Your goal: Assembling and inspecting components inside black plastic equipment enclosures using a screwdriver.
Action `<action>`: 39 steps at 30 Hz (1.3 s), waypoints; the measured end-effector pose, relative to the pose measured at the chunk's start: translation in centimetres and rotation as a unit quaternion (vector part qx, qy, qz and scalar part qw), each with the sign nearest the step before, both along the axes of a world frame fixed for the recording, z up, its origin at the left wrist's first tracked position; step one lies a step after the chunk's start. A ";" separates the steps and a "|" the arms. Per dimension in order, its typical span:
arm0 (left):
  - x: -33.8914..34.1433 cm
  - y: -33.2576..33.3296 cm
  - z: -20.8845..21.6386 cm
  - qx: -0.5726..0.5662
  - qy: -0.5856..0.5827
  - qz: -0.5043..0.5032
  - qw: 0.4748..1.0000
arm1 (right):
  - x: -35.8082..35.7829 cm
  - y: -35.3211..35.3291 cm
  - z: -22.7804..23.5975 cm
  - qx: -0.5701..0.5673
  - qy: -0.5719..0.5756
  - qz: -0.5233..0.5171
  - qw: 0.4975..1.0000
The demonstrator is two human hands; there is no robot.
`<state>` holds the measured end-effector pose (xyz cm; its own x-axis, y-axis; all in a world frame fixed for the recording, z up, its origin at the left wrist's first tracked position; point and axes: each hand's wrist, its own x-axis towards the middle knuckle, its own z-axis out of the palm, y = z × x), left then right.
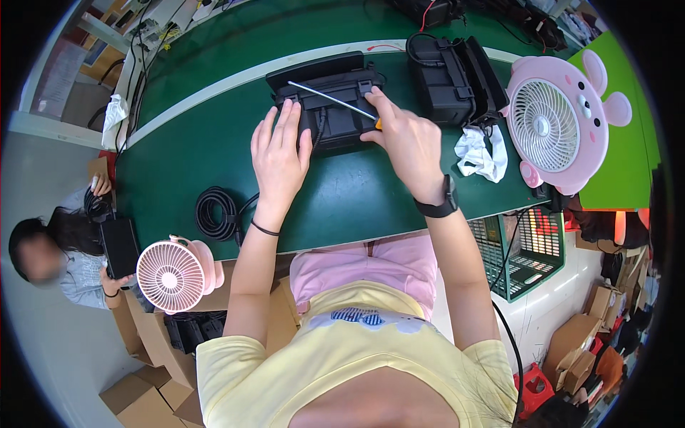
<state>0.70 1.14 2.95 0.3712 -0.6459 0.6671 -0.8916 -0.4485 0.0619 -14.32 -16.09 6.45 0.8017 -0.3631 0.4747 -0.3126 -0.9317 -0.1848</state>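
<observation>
A black plastic case (341, 130) with latches lies on the green worktable, in front of me. My left hand (280, 157) has its fingers stretched out, with the tips against the left part of the case's near side. Closed around the handle of a screwdriver (330, 99), my right hand (412, 146) is over the case's right end. The long metal shaft points left and slightly away across the case; only a bit of the yellow-orange handle shows. Whether the screwdriver touches the case, I cannot tell.
Right of the case stand another black case (441, 89), a crumpled white cloth (482, 153) and a pink fan (546, 127). A coiled black cable (216, 214) and a small pink fan (171, 277) are at the left. A person (78, 242) holds a black box there. A green crate (531, 250) is below the table.
</observation>
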 end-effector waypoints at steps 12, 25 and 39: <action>0.7 -3.5 3.6 -0.009 0.023 -0.089 0.996 | -4.0 2.7 -2.8 0.251 -0.195 -0.024 0.948; 4.1 -6.8 3.1 -0.028 0.153 -0.079 0.985 | -9.3 5.8 -1.7 0.310 -0.054 0.058 0.948; 5.0 -6.9 1.6 -0.073 0.146 -0.059 0.985 | -6.6 7.0 -1.6 0.160 -0.021 0.029 0.986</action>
